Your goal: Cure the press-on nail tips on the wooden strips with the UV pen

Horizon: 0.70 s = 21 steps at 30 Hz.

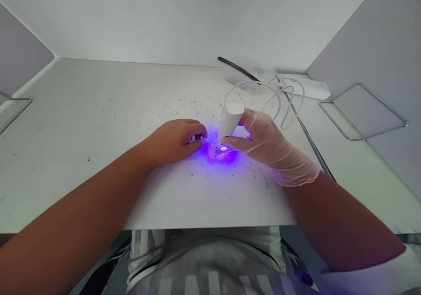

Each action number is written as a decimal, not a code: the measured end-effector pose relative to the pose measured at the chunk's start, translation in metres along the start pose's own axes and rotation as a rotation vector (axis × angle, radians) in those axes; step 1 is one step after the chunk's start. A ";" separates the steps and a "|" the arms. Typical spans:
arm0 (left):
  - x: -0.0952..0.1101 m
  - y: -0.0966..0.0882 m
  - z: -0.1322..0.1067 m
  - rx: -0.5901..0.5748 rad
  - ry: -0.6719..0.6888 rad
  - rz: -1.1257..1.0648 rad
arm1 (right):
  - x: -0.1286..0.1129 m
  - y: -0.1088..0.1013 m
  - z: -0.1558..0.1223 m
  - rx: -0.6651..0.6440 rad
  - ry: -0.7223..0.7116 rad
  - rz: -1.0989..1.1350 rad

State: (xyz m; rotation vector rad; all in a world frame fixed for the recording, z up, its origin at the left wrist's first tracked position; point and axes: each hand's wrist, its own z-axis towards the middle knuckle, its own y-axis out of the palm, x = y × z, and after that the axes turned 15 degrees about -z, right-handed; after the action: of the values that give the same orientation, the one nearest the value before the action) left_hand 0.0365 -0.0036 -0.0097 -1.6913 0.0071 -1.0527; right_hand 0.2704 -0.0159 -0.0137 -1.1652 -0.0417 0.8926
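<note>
My right hand (266, 143), in a thin pale glove, is wrapped round a white lamp pen (230, 119) held upright, tip down. Violet light from its tip falls on a small flat piece with a pale outline (221, 149) lying on the white table (98, 124). My bare left hand (176, 140) rests on the table just left of the piece, fingers curled, fingertips pinched at its left edge. What those fingertips hold is too small to make out. A white cable (259, 87) runs from the pen's top toward the back.
A white power strip (309, 87) lies at the back right with the cable looped by it. A dark thin rod (305, 130) runs diagonally along the right side. Wire frames stand at the right (365, 111) and far left (15, 108). Dark specks litter the table.
</note>
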 end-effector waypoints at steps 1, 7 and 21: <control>0.000 0.000 0.000 0.013 0.010 0.011 | 0.000 0.000 0.000 -0.007 -0.001 0.003; 0.002 -0.005 -0.001 0.071 0.028 0.149 | -0.001 0.000 0.002 -0.013 0.011 -0.001; 0.059 -0.022 -0.055 -0.085 -0.025 0.291 | 0.002 0.006 0.002 -0.054 0.006 0.014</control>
State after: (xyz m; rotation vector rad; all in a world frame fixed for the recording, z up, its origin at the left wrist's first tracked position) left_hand 0.0264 -0.0658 0.0451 -1.7184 0.2772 -0.8225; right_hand 0.2672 -0.0118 -0.0187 -1.2199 -0.0531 0.9044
